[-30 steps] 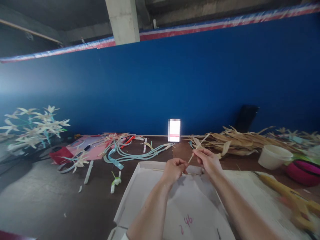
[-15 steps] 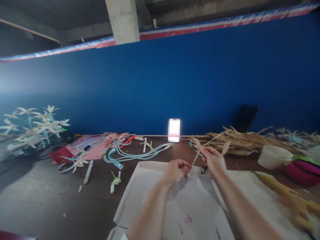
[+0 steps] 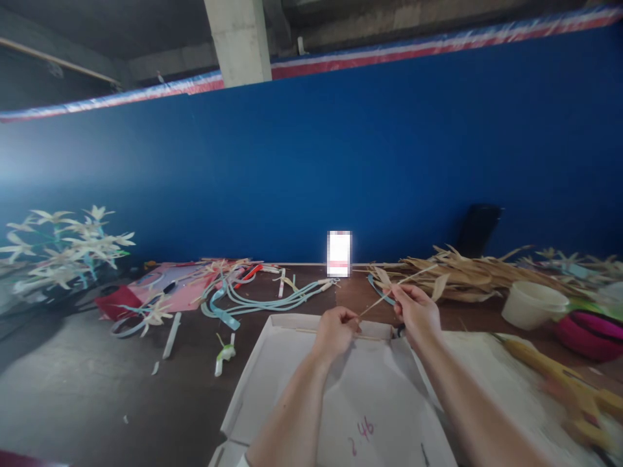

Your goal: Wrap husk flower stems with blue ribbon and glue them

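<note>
My left hand (image 3: pixel 335 331) and my right hand (image 3: pixel 415 312) are both closed in a pinch on one thin dry straw strip (image 3: pixel 378 301). The strip runs slantwise between them, its far end pointing up and right towards a pile of dried leaves (image 3: pixel 467 272). Both hands hover over the far edge of an opened flat white cardboard box (image 3: pixel 292 376) with pink writing on it.
Light blue ribbons (image 3: pixel 253 299) and pink paper (image 3: pixel 175 288) lie at the back left. Straw flowers (image 3: pixel 63 250) stand at the far left. At the right are a white cup (image 3: pixel 533 303), a pink round case (image 3: pixel 591 331) and a yellow glue gun (image 3: pixel 559 379). A blue wall rises behind the table.
The strip has tipped from steeply upright to a flatter slant. My right hand moved a little right, and my left hand stayed near the box edge.
</note>
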Demonstrator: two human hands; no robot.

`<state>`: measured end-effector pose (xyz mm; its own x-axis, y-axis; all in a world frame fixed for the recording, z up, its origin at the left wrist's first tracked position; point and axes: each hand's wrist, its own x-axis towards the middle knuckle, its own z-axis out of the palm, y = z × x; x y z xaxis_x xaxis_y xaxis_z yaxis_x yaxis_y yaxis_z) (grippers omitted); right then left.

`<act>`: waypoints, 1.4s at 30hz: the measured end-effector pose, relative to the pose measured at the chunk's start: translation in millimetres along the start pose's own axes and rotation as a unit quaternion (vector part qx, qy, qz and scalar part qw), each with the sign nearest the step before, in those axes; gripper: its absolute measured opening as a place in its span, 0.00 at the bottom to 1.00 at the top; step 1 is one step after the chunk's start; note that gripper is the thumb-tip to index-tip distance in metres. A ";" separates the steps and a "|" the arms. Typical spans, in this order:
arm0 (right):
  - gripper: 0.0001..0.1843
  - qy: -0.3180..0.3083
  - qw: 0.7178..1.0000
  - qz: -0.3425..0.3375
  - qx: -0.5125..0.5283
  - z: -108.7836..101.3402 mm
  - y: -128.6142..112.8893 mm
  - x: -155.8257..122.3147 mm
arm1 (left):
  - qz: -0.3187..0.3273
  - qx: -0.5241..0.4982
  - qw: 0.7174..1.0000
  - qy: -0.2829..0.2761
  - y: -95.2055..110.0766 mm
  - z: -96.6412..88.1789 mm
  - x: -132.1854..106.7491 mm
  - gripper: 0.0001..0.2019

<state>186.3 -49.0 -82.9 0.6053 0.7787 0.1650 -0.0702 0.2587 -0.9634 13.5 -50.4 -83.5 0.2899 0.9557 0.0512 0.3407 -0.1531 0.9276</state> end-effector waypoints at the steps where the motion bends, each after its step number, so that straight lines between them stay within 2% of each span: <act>1: 0.19 -0.003 1.000 0.001 0.001 0.1 0.3 0.0 | -0.001 0.005 1.000 0.019 -1.1 -0.3 0.9 0.08; 5: 0.20 -0.021 1.000 0.009 -0.014 1.2 -1.7 -2.2 | 0.022 0.009 0.988 0.153 -4.3 -4.0 5.6 0.10; 7: 0.20 -0.040 0.999 0.020 -0.027 3.0 -5.7 -5.8 | 0.029 -0.008 0.980 0.195 -3.8 -6.9 7.2 0.12; 9: 0.19 -0.070 0.996 0.025 -0.051 5.8 -11.4 -11.2 | 0.016 -0.053 0.983 0.173 -2.0 -8.8 7.4 0.13; 14: 0.16 -0.199 0.970 -0.025 -0.137 14.6 -22.5 -27.7 | -0.030 -0.165 0.986 0.001 0.4 -4.0 3.0 0.21; 17: 0.15 -0.259 0.955 -0.045 -0.141 18.9 -23.0 -34.6 | -0.021 -0.203 0.978 -0.052 -0.2 0.7 0.6 0.21; 19: 0.15 -0.270 0.953 -0.046 -0.133 20.5 -21.9 -36.4 | -0.020 -0.213 0.975 -0.058 -0.5 2.1 0.1 0.18; 23: 0.16 -0.251 0.958 -0.033 -0.136 19.9 -19.4 -34.4 | -0.024 -0.209 0.976 -0.051 -2.0 2.3 1.4 0.14; 32: 0.19 -0.244 0.962 0.029 -0.115 19.7 -18.3 -33.3 | -0.019 -0.158 0.987 -0.031 -9.8 2.7 4.7 0.16; 37: 0.17 -0.273 0.952 -0.004 -0.136 19.5 -17.5 -35.6 | -0.011 -0.155 0.987 -0.034 -9.6 2.3 4.3 0.16; 42: 0.16 -0.237 0.961 -0.007 -0.140 17.4 -14.1 -31.8 | -0.009 -0.137 0.990 -0.039 -8.7 2.9 4.2 0.15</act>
<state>154.2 -67.5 -70.9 0.1698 0.9664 0.1928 0.1915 0.1596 -0.9684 14.4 -45.8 -92.4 0.3580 0.9336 0.0153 0.0947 -0.0526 0.9941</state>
